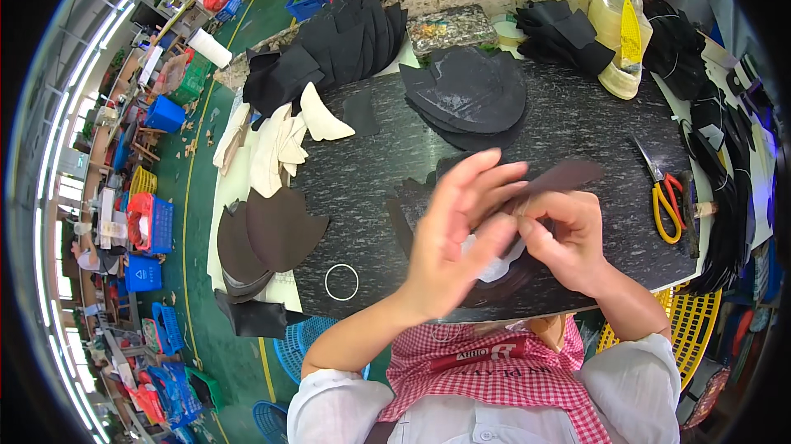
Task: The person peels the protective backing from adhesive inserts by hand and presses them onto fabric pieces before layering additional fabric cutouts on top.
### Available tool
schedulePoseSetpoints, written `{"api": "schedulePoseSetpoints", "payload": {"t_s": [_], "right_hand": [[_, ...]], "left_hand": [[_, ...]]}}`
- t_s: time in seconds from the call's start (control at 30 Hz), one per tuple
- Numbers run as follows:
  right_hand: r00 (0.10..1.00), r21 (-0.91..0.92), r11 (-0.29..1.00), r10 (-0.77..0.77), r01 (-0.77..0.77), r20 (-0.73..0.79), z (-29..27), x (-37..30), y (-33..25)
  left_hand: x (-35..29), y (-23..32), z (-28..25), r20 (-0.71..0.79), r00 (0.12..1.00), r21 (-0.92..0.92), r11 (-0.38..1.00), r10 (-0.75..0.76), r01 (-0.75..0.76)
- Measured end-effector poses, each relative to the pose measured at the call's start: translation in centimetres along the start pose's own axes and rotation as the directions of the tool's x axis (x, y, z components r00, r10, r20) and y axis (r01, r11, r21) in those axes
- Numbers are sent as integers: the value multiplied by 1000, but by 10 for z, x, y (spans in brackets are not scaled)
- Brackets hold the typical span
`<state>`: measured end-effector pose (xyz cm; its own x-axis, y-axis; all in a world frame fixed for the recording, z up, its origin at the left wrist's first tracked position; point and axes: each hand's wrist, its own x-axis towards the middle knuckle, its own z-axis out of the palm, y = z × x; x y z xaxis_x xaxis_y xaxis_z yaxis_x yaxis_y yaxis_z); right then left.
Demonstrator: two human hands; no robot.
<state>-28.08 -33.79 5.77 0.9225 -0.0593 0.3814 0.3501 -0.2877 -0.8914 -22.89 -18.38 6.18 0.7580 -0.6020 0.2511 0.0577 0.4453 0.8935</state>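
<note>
My right hand [570, 238] is closed in a pinch beside a thin dark brown cut piece [568, 175], which sticks out above its fingers. Close on its left, my left hand [449, 238] has its fingers apart and slightly blurred, the thumb near the right fingertips. Whether the left fingers also touch the piece is hard to see. Beneath both hands, partly hidden, lie dark cut pieces [407, 207] and a whitish patch [498, 268]. Farther back is a stack of black rounded pieces [470, 90] with pale smears.
Dark brown pieces [284, 230] and cream pieces [280, 143] lie at left, near a white ring [342, 282]. Black pieces [346, 40] are heaped behind. Yellow-handled scissors [666, 205] lie at right. A cream shoe last [618, 49] stands at the back right.
</note>
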Motion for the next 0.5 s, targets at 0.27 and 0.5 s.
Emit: {"api": "schedulePoseSetpoints", "payload": {"t_s": [0.27,0.5], "right_hand": [[962,562,781,225,-272,153,-8,4,-8],[976,-13,981,-192,195,107,1,0,1]], "left_hand": [[23,21,-16,92,954,-18,957,-286,289],[47,6,-14,154,934,801,513,323,-309]]}}
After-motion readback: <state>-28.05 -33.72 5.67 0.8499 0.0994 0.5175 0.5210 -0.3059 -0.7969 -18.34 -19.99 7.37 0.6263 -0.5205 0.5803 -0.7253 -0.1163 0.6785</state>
